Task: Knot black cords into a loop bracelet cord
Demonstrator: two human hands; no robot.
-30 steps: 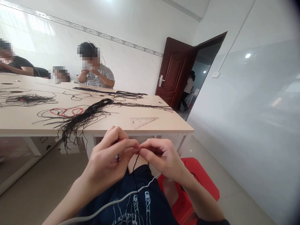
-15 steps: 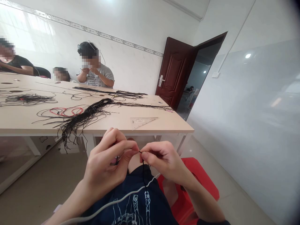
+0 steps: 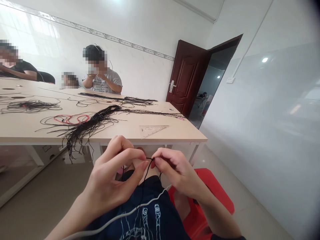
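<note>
A thin black cord [image 3: 148, 166] runs between my two hands above my lap, and one strand hangs down over my dark shirt. My right hand [image 3: 172, 166] pinches the cord between thumb and fingertips, where a small dark knot or crossing shows. My left hand [image 3: 117, 170] has its fingers curled round the cord, which passes by the index fingertip; the thumb tip is a little below that finger. Another bit of cord hangs behind my left fingers. Both hands are in front of the table edge.
On the table [image 3: 125, 131] lie a black cord bundle [image 3: 92, 123], a red cord [image 3: 71, 119], a clear set square [image 3: 153, 130] and more black cords [image 3: 32, 105]. A red stool [image 3: 212, 186] stands at my right. People sit across the table. A white cable crosses my shirt.
My left thumb has parted from the index fingertip. My right hand has shifted slightly up and right, the gap between the hands has widened, and the hanging strand has swung left.
</note>
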